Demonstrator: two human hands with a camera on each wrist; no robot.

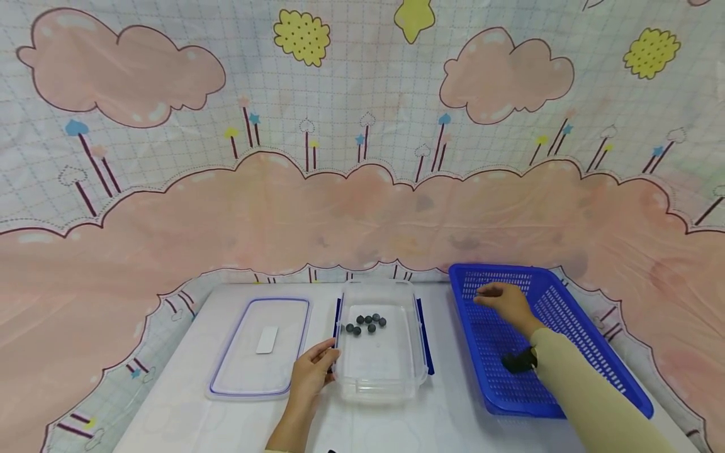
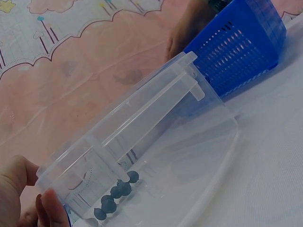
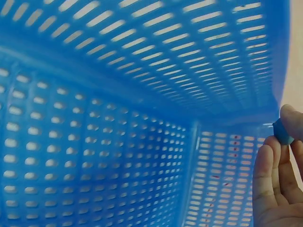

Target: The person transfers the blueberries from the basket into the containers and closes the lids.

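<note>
Blue berry [image 3: 282,131] pinched in right grip [image 3: 277,182]

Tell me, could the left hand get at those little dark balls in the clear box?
Probably yes. The left hand grips the clear box at its near left corner, the box stands open with its lid lying aside, and nothing covers the dark balls.

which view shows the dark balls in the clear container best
The head view: seven dark balls lie unobstructed in the clear container. The left wrist view shows them through its wall; the right wrist view shows none there.
</note>
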